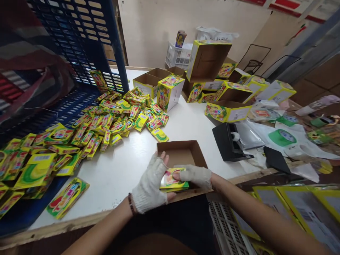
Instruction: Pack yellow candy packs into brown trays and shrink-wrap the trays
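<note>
Head view: the gloved right hand (195, 176) holds small boxes (170, 181), thumb on top, at the near side of an open carton (184, 152); the gloved left hand (150, 186), thumb and fingers spread, cups their left end, its grip unclear; similar boxes (107, 120) heap across the white table (124, 159) and a blue crate (119, 46)

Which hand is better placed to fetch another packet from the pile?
Probably your left hand: it's nearer the pile of packets; your right hand is farther off, over the open box.
</note>
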A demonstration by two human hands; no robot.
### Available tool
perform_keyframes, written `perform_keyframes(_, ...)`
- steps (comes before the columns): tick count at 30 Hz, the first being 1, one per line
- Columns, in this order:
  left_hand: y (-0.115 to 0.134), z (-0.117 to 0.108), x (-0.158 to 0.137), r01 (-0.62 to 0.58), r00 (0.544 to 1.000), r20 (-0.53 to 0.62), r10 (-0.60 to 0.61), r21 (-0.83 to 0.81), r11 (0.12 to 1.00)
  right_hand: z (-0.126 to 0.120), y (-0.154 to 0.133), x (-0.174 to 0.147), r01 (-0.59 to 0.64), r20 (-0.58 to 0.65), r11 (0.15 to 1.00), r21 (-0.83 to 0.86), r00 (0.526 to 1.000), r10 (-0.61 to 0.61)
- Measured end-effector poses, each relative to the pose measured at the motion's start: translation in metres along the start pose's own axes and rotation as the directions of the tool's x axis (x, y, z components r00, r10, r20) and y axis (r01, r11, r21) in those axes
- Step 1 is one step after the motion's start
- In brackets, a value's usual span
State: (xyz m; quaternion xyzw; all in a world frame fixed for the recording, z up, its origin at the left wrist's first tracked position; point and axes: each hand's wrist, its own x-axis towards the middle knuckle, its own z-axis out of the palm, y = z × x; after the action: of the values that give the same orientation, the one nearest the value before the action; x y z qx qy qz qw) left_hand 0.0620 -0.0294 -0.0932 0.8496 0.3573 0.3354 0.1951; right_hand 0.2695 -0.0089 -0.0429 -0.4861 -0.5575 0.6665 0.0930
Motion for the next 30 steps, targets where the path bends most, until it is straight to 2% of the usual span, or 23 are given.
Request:
perform_keyframes(2,-0.008,-0.02,-0.014,0.002,1.0,0.026,-0.003,0.061,0.998,0.012,-0.016,0.003,-0.077,-0.044,0.954,-0.291,0.997,0.067)
perform_keyframes(4,-0.012,-0.034,-0.023,0.015,0.998,0.057,-0.022,0.117,0.993,0.016,-0.034,0.002,-0.159,-0.117,0.832,-0.532,0.987,0.114)
perform_keyframes(6,-0.014,-0.04,-0.025,0.032,0.995,0.091,-0.045,0.136,0.99,0.015,-0.047,-0.001,-0.195,-0.18,0.704,-0.683,0.979,0.097)
perform_keyframes(8,-0.013,-0.041,-0.021,0.058,0.991,0.116,-0.073,0.128,0.99,0.006,-0.052,-0.004,-0.174,-0.179,0.699,-0.694,0.982,0.066)
perform_keyframes(10,-0.012,-0.041,-0.016,0.058,0.99,0.124,-0.074,0.127,0.99,-0.01,-0.051,-0.006,-0.16,-0.142,0.796,-0.584,0.985,0.095)
perform_keyframes(13,-0.005,-0.044,-0.011,-0.053,0.999,0.02,0.05,0.156,0.986,-0.04,-0.045,-0.007,-0.116,-0.139,0.945,-0.305,0.987,0.077)
perform_keyframes(15,0.005,-0.044,-0.011,-0.14,0.987,-0.057,0.153,0.191,0.972,-0.052,-0.043,-0.001,-0.055,-0.205,0.963,-0.265,0.979,-0.001)
perform_keyframes(16,0.011,-0.042,-0.011,-0.164,0.983,-0.041,0.177,0.216,0.963,-0.054,-0.043,0.006,-0.048,-0.237,0.947,-0.319,0.971,-0.03)
perform_keyframes(18,0.023,-0.037,-0.01,-0.19,0.98,0.107,0.167,0.267,0.945,-0.048,-0.043,0.022,-0.076,-0.246,0.859,-0.506,0.967,-0.06)
perform_keyframes(21,0.031,-0.032,-0.008,-0.211,0.916,0.39,0.098,0.26,0.942,-0.026,-0.043,0.051,-0.05,-0.093,0.646,-0.762,0.995,-0.033)
perform_keyframes(23,0.028,-0.036,-0.007,-0.208,0.866,0.493,0.085,0.2,0.957,-0.014,-0.042,0.064,0.022,0.032,0.552,-0.833,0.999,0.008)
perform_keyframes(25,0.023,-0.045,-0.008,-0.188,0.84,0.538,0.066,0.175,0.966,-0.008,-0.042,0.068,0.053,0.059,0.498,-0.865,0.998,-0.004)
perform_keyframes(27,0.02,-0.054,-0.008,-0.17,0.831,0.556,0.039,0.185,0.968,-0.009,-0.043,0.064,0.069,0.029,0.501,-0.863,0.996,-0.086)
perform_keyframes(30,0.02,-0.06,-0.009,-0.16,0.817,0.577,0.022,0.19,0.969,-0.014,-0.046,0.055,0.067,-0.119,0.638,-0.767,0.962,-0.244)
